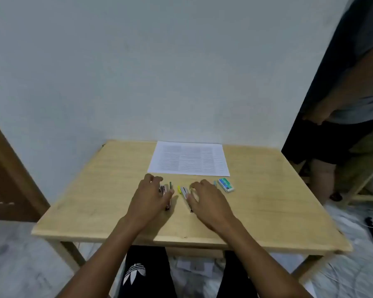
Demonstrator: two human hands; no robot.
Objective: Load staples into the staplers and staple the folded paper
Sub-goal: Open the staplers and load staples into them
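The fingers (155, 180) of my left hand (148, 198) curl round the green-tipped stapler (165, 190); my right hand (209, 203) arches over the yellow stapler (184, 191), and I cannot tell whether it grips. The staple box (226, 185) sits just beside and the paper (188, 159) lies flat farther back on the tabletop (267, 201), so I judge nothing is loaded or stapled yet.

Bare left hand (151, 195) and right hand (209, 201), forearms (108, 244) uncovered to the frame's edge. Black trousers (235, 276), perhaps track pants; white three-leaf striped logo (134, 273) on the left thigh.
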